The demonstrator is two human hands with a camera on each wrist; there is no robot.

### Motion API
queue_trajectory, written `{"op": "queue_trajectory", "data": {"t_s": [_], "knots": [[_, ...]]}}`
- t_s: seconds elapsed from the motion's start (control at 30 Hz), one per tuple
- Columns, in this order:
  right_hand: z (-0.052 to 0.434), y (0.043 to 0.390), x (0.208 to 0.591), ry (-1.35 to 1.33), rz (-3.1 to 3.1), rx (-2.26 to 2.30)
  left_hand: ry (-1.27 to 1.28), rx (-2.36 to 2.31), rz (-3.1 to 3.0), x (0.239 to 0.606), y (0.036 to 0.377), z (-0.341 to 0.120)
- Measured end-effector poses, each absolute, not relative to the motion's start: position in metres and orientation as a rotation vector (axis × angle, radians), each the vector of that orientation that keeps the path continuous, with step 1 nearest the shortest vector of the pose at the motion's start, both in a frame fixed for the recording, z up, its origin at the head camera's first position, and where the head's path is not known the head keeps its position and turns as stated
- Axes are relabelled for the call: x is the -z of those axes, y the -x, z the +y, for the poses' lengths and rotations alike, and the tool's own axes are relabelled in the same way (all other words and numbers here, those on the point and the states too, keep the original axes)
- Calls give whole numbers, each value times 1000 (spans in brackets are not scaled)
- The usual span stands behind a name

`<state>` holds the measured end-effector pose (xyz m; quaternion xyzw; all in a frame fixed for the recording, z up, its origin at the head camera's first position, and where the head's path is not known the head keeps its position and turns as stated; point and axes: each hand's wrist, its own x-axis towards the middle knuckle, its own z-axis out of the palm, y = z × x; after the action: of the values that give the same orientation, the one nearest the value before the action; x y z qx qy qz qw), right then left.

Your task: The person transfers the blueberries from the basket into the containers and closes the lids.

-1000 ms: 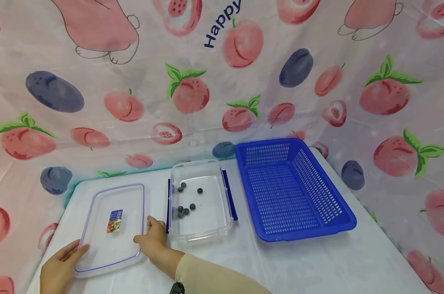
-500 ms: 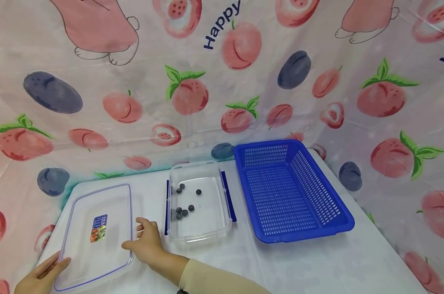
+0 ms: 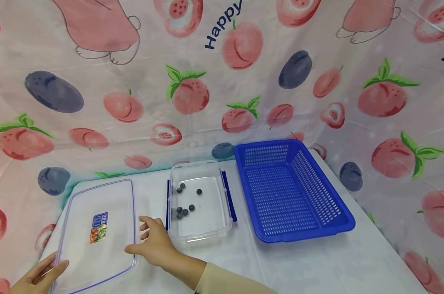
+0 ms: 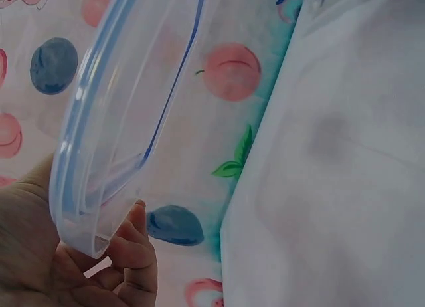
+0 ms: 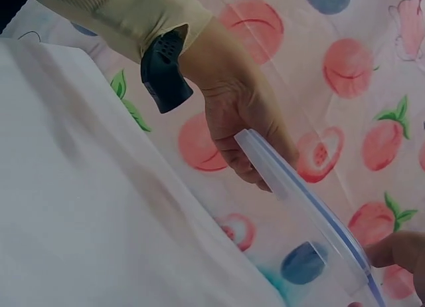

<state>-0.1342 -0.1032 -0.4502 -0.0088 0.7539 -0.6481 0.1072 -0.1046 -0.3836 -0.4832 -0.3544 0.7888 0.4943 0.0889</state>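
A clear plastic lid (image 3: 78, 220) with a blue seal line and a colourful sticker is held up over the left side of the table. My left hand (image 3: 40, 274) grips its near left edge, thumb above and fingers below, as the left hand (image 4: 99, 260) in the left wrist view also shows. At the opposite edge my right hand (image 3: 156, 246) pinches the lid, thumb on top and the other fingers beyond the rim. Right of that hand stands a clear food container (image 3: 207, 222) with several dark round berries (image 3: 185, 212) in it.
A blue perforated basket (image 3: 284, 200) stands to the right of the container. Blue locking flaps (image 3: 228, 196) hang out at the container's sides. The white-covered table (image 3: 299, 265) meets a fruit-printed cloth (image 3: 192, 139) behind and at both sides.
Both hands have carried the lid left and towards me, away from the container, then raised it slightly. The container, berries and basket have stayed in place.
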Motion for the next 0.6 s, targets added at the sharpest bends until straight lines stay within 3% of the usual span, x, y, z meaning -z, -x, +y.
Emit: {"op": "queue_trajectory", "data": {"t_s": [0.6], "knots": [[-38, 142, 445, 128, 2213, 1936, 867, -1278, 2579, 454, 111, -318]]}}
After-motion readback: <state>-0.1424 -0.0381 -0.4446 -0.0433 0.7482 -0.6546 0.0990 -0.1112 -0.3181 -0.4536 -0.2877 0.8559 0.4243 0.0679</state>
